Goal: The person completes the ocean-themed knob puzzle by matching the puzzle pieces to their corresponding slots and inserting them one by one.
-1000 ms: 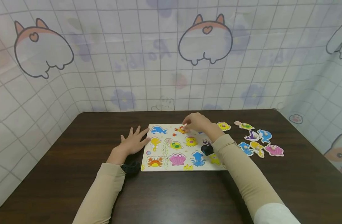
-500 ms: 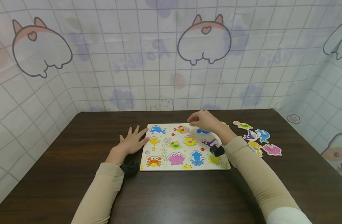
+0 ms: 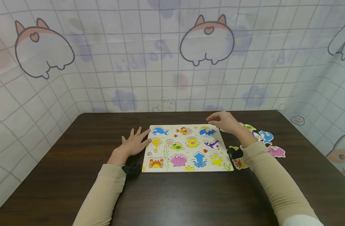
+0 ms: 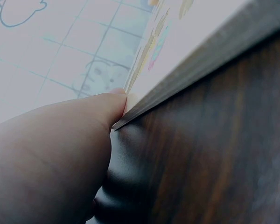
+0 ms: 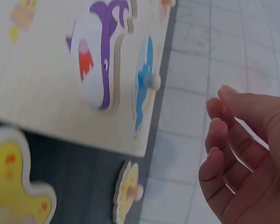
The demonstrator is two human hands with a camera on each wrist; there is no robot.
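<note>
My left hand [image 3: 134, 145] rests flat with fingers spread at the left edge of a sea-animal puzzle board [image 3: 167, 166]. In the left wrist view, the thumb [image 4: 107, 105] touches the board's edge. My right hand [image 3: 224, 121] is over the board's upper right corner. Its fingers are loosely bent with nothing between them, as the right wrist view shows. A blue whale piece [image 3: 207, 132] with a knob lies at the board's upper right; its knob [image 5: 153, 81] also shows in the right wrist view. A purple whale picture [image 5: 95, 60] is beside it.
Loose knobbed pieces lie right of the board: a pink shell [image 3: 276, 151], a blue whale or fish [image 3: 265, 136], a turtle [image 3: 248, 127] and a crab [image 3: 239, 163]. The right wrist view has a yellow starfish [image 5: 14, 172] and a yellow piece [image 5: 128, 191]. The table [image 3: 172, 197] is dark wood.
My right hand has moved right, from over the red fish picture to the upper right corner. The blue whale piece and the crab piece have come into sight. My left hand stays put.
</note>
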